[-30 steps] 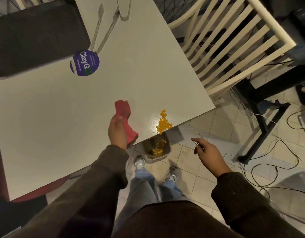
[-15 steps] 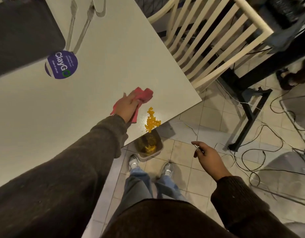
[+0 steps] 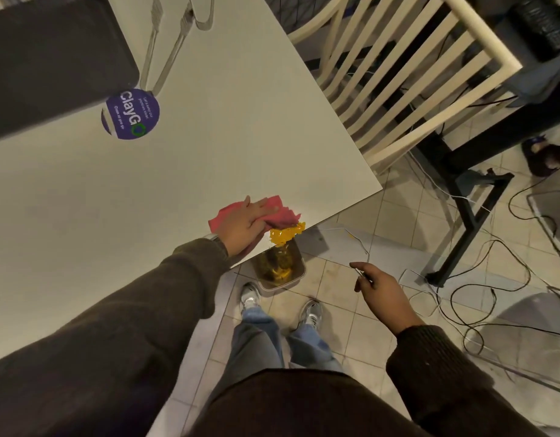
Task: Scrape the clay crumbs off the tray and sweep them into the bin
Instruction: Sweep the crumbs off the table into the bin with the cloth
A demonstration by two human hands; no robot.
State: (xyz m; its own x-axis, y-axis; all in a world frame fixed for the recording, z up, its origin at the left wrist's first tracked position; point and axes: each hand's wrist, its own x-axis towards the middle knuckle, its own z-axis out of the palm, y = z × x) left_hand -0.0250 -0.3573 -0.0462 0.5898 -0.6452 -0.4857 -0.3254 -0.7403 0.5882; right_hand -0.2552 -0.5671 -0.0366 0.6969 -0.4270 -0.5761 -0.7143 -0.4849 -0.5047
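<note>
Left hand (image 3: 244, 227) presses cloth (image 3: 283, 213) on crumbs (image 3: 285, 234); right hand (image 3: 382, 291) pinches tool (image 3: 361, 273).

The left arm reaches forward and is almost straight. The left hand (image 3: 245, 227) lies flat with straight fingers, pressing down on a pink cloth (image 3: 283, 216). The right hand (image 3: 378, 287) hangs out to the side, fingers curled, pinching a thin metal stick (image 3: 360, 273).

1. The table top (image 3: 241, 121) is smooth, matt white.
2. The cloth (image 3: 282, 212) is soft, crumpled red fabric.
3. The tray (image 3: 51, 58), far left, is dark and matt.
4. The tongs (image 3: 174, 48) are shiny metal.
5. The floor tiles (image 3: 351, 326) are smooth and slightly glossy.
</note>
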